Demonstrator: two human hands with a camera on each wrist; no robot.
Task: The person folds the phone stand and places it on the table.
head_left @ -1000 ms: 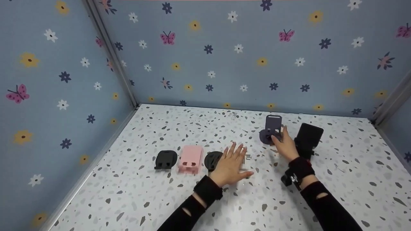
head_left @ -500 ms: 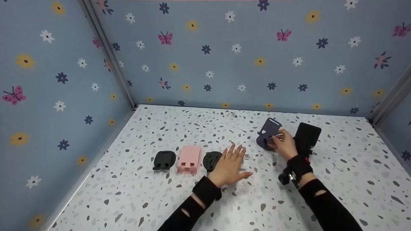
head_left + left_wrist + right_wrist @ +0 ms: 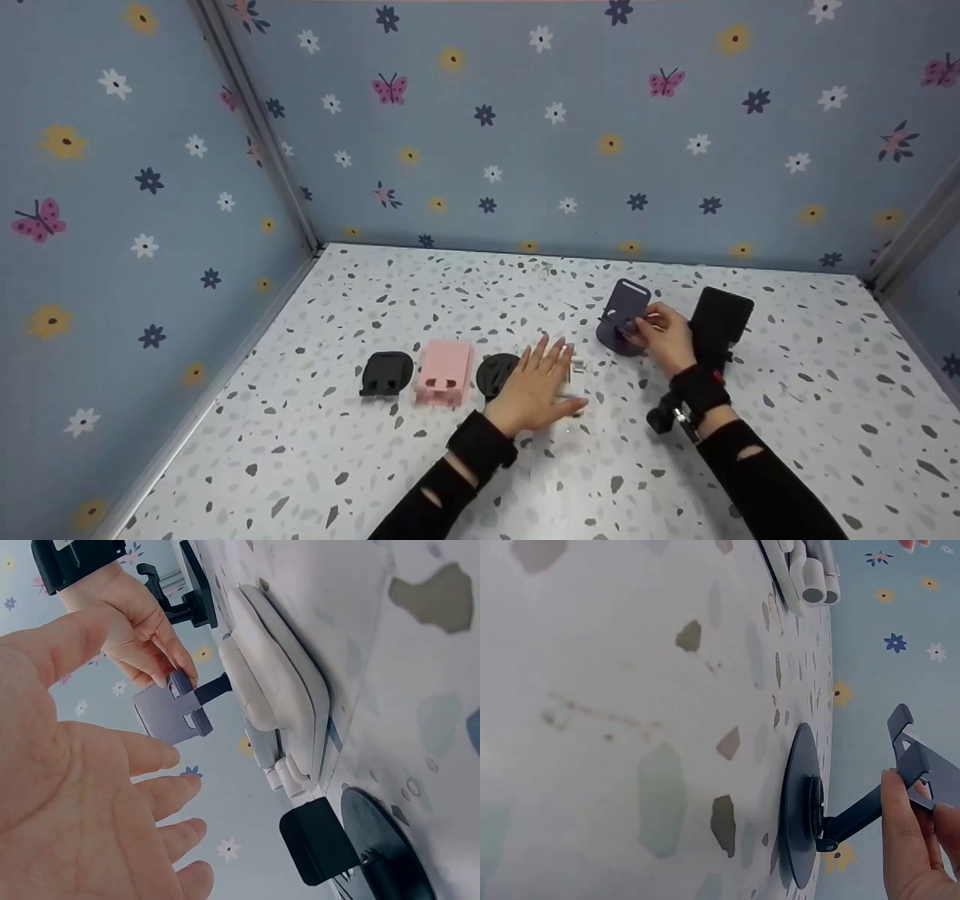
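Observation:
My right hand (image 3: 667,341) pinches the dark purple phone stand (image 3: 627,298) at the lower edge of its tilted plate. In the right wrist view the stand's round base (image 3: 799,806) rests on the table, joined to the plate by a slanting arm. My left hand (image 3: 534,388) is spread palm down with straight fingers, over a white folded stand (image 3: 281,667) that it largely covers in the head view. Just left of that hand is a round-based black phone stand (image 3: 495,373), partly hidden by it.
Left of these lie a pink folded stand (image 3: 444,369) and a small black stand (image 3: 386,373), in a row. A larger black stand (image 3: 721,319) stands right of my right hand. Patterned walls (image 3: 480,150) border the speckled table (image 3: 300,465).
My right hand has changed from spread fingers at the purple stand to a pinch on its plate. The plate has turned and tilted, and the stand has shifted slightly left and nearer. My left hand stays put.

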